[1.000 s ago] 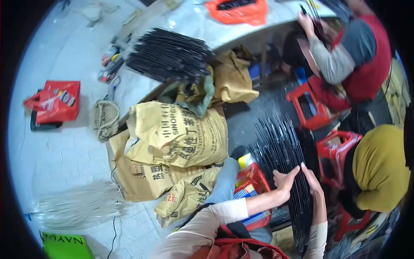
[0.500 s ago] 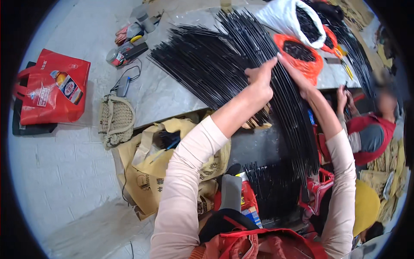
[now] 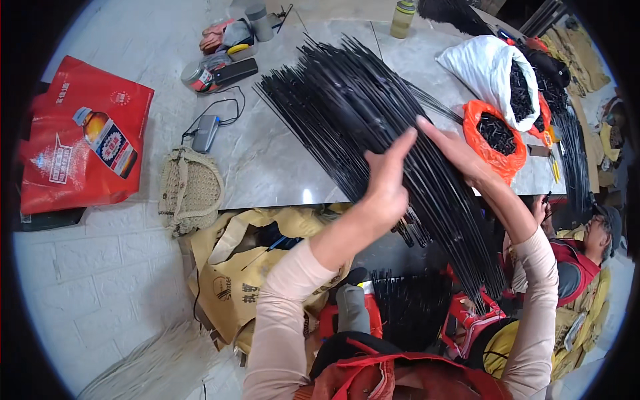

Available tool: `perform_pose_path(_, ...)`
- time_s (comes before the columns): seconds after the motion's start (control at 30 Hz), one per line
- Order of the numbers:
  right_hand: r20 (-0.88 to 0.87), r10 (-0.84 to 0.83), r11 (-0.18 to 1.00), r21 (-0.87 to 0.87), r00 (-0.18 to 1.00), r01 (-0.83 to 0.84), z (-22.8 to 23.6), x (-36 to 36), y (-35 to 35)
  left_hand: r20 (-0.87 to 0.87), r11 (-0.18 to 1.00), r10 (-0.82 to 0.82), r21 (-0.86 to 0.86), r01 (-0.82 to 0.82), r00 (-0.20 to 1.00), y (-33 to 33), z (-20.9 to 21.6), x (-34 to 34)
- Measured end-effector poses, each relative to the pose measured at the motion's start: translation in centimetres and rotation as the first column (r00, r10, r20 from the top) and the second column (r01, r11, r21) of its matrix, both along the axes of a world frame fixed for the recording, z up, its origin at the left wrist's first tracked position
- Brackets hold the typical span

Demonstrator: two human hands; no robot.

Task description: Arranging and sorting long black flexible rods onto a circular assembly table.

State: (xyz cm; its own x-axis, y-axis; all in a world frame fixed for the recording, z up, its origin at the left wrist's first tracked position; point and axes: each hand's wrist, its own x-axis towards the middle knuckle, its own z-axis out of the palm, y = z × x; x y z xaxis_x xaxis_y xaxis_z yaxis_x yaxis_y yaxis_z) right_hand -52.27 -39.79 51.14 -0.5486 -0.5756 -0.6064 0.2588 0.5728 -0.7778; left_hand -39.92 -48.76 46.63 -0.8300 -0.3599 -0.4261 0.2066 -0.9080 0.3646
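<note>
My left hand (image 3: pixel 387 183) and my right hand (image 3: pixel 459 152) are closed on either side of a thick bundle of long, thin black rods (image 3: pixel 457 220). Both thumbs lie over its top, close to each other. The bundle slants from the far middle down past the table's near edge, its lower ends hanging over the gap there. Its far part overlaps a second spread of black rods (image 3: pixel 300 110) lying on the grey marbled table (image 3: pixel 257 177). Fingers beneath the bundle are hidden.
Right of the bundle stand an orange bag (image 3: pixel 475 127) and a white sack (image 3: pixel 483 70), holding short black pieces. A person (image 3: pixel 573 267) sits at the right. A power bank (image 3: pixel 206 133), woven bag (image 3: pixel 192 187) and jar (image 3: pixel 196 77) lie left; a bottle (image 3: pixel 403 19) stands at the back.
My hands have carried the bundle leftward, away from the orange bag, so its far part now covers some of the spread rods. The view has shifted too.
</note>
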Motion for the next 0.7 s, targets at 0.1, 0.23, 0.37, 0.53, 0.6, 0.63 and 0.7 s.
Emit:
perform_pose_path(0.1, -0.353, 0.196, 0.972, -0.057, 0.915, -0.23, -0.1, -0.8, -4.3, -0.165, 0.714, 0.069, -0.681, -0.164, 0.984, -4.2, 0.7, 2.0)
perform_pose_path(0.23, -0.558, 0.246, 0.96, 0.03, 0.792, -0.277, -3.8, -2.3, -12.2, -0.031, 0.988, -0.133, -0.088, 0.129, 0.991, -13.8, -2.3, -1.2)
perform_pose_path(0.37, -0.689, 0.305, 0.951, 0.184, 0.658, -0.247, -12.6, -0.7, -16.1, 0.38, 0.931, 0.052, -0.354, 0.093, 0.924, -17.5, -9.7, -4.1)
perform_pose_path(0.53, -0.827, 0.033, 0.982, -0.077, 0.562, -0.171, -17.9, 1.6, -14.0, 0.856, 0.742, 0.469, -0.516, 0.428, 0.218, -16.1, -14.2, -7.6)
perform_pose_path(0.6, -0.894, -0.085, 0.968, -0.179, 0.441, -0.178, -16.7, 1.4, -11.1, 0.829, 0.724, 0.509, -0.559, 0.405, 0.232, -15.4, -14.0, -7.6)
perform_pose_path(0.63, -0.902, -0.087, 0.95, -0.203, 0.422, -0.236, -15.8, 1.4, -9.0, 0.798, 0.683, 0.57, -0.594, 0.426, 0.198, -15.1, -13.8, -7.4)
perform_pose_path(0.7, -0.907, -0.113, 0.936, -0.234, 0.406, -0.264, -14.4, 2.0, -3.7, 0.76, 0.664, 0.602, -0.647, 0.375, 0.245, -15.0, -13.2, -6.5)
